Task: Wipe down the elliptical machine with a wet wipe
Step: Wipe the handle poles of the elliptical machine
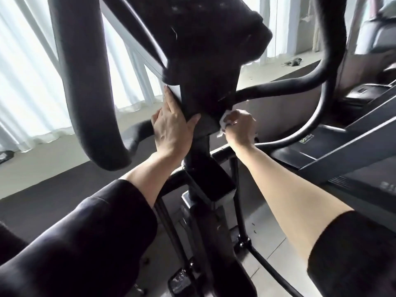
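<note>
Here we brace the elliptical (205, 99) with our flat left hand (171, 127) while our right hand (240, 125) grips the wipe (225, 121) against it.

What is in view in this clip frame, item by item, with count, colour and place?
elliptical machine: one, black, centre, console overhead and post running down to the floor
moving handlebars: two, black, curved, one at left, one at right
wet wipe: one, white, bunched against the right underside of the console housing
treadmill: one, dark grey, right side
curtains: white, sheer, along the windows at left and back
floor mat: one, dark grey, lower left
sleeves: two, black, bottom corners
left hand: fingers straight, flat against the left of the housing
right hand: curled round the wipe, pressing it to the housing
</note>
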